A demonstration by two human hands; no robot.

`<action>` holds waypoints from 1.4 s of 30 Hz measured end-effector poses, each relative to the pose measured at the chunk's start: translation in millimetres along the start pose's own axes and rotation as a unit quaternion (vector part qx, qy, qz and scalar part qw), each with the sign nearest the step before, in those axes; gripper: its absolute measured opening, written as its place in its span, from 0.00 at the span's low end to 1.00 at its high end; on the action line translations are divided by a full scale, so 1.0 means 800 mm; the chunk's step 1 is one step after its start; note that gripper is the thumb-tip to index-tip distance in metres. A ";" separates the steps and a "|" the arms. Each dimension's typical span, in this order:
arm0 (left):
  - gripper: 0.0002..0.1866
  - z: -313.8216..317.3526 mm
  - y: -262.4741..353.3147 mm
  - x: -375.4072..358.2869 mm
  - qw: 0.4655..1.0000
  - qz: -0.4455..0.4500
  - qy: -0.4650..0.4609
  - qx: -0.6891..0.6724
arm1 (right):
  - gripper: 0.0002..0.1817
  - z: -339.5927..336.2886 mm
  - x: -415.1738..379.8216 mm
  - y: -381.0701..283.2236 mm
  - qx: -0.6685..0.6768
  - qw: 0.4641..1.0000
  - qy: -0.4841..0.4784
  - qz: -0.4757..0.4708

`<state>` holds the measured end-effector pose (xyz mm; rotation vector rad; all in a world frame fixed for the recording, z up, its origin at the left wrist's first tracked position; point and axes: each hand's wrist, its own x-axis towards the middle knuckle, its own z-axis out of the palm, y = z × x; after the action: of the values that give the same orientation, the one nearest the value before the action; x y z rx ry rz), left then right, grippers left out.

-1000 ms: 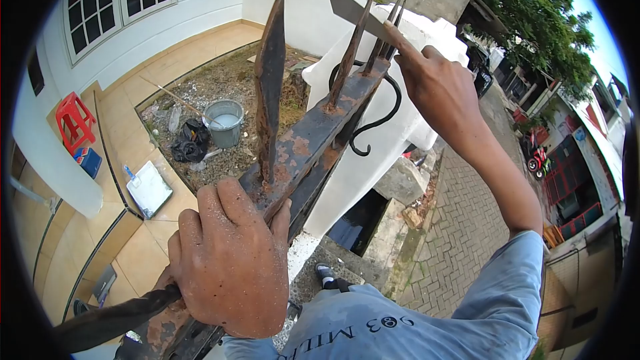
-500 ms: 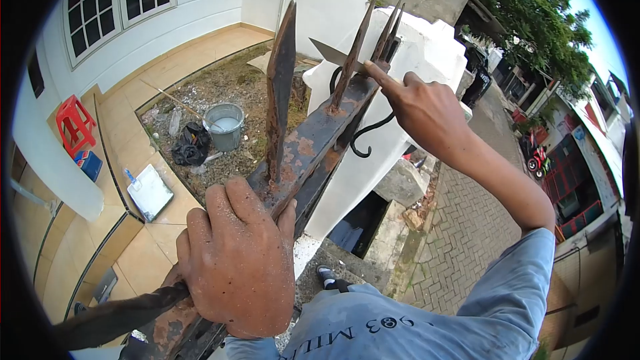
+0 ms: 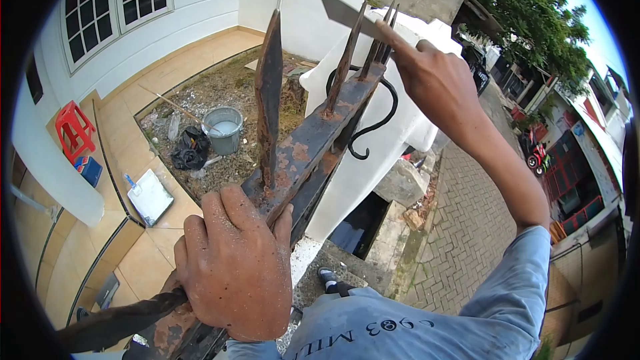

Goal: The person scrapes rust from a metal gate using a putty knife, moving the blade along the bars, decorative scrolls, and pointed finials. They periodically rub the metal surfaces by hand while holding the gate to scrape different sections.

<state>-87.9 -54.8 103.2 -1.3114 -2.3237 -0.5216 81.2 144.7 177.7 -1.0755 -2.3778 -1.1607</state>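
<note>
A rusty metal fence rail [image 3: 313, 137] with dark, flaking paint runs away from me, and pointed spikes stand up from it. My left hand [image 3: 237, 267] is wrapped round its near part, fingers over the top, just in front of the nearest spike [image 3: 269, 93]. Dust specks cover the back of that hand. At the far end, my right hand [image 3: 440, 87] grips a flat-bladed scraper [image 3: 343, 12], forefinger stretched toward the blade. Its handle is hidden in the hand. The blade points left, level with the upper part of the farther spikes [image 3: 345, 60]. Below hangs a black metal scroll [image 3: 393, 110].
A white pillar [image 3: 363, 187] stands by the rail's far end. Left and below are a grey bucket [image 3: 223, 141] with whitish liquid, a black plastic bag [image 3: 191, 148], a white tray [image 3: 151, 197] and a red stool [image 3: 75, 132]. An open drain [image 3: 360, 227] and paved lane [image 3: 460, 227] lie right.
My right hand has risen with the scraper, lifting the blade from near the rail to higher beside the far spikes. My left hand keeps its hold on the rail.
</note>
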 end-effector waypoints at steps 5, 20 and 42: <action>0.31 0.005 -0.005 -0.004 1.000 0.030 0.008 0.005 | 0.31 0.012 -0.007 -0.004 0.024 0.999 -0.027 -0.018; 0.37 -0.001 0.000 -0.001 1.000 0.002 0.006 -0.002 | 0.35 -0.012 0.014 -0.002 -0.086 0.996 0.032 -0.013; 0.33 -0.003 -0.002 0.001 1.000 0.015 -0.003 -0.009 | 0.34 -0.003 -0.012 -0.037 -0.034 0.994 -0.104 -0.030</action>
<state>-89.1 -56.0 105.3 -1.3563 -2.3048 -0.5301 66.0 126.0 157.3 -1.2087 -2.5601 -1.2109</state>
